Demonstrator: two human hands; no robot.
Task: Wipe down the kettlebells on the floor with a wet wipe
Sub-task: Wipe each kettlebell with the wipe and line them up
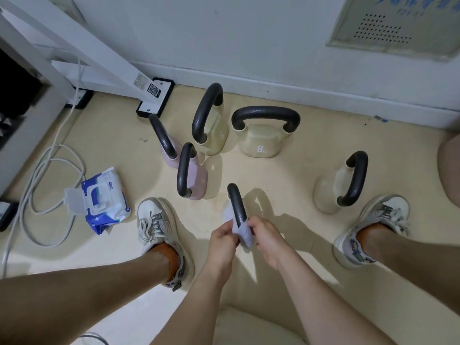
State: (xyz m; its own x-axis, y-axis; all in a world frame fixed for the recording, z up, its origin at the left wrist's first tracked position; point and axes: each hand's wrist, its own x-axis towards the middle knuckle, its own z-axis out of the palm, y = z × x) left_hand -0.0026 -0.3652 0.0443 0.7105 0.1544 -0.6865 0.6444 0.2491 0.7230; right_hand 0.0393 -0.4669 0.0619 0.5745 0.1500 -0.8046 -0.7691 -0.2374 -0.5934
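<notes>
While wrapped round the kettlebell handle [237,207], wet wipe [242,232] pinched, seemingly, by left hand [222,241] and right hand [266,239].

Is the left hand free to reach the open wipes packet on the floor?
Probably not right now: the left hand is pinching the wipe around a kettlebell handle. The wipes packet lies beyond the left shoe.

Glossy dark kettlebell handle [237,206], damp cloth-like wet wipe [243,232].

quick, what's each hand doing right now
Left hand: closed on the wet wipe at the kettlebell handle.
Right hand: closed on the same wipe.
</notes>
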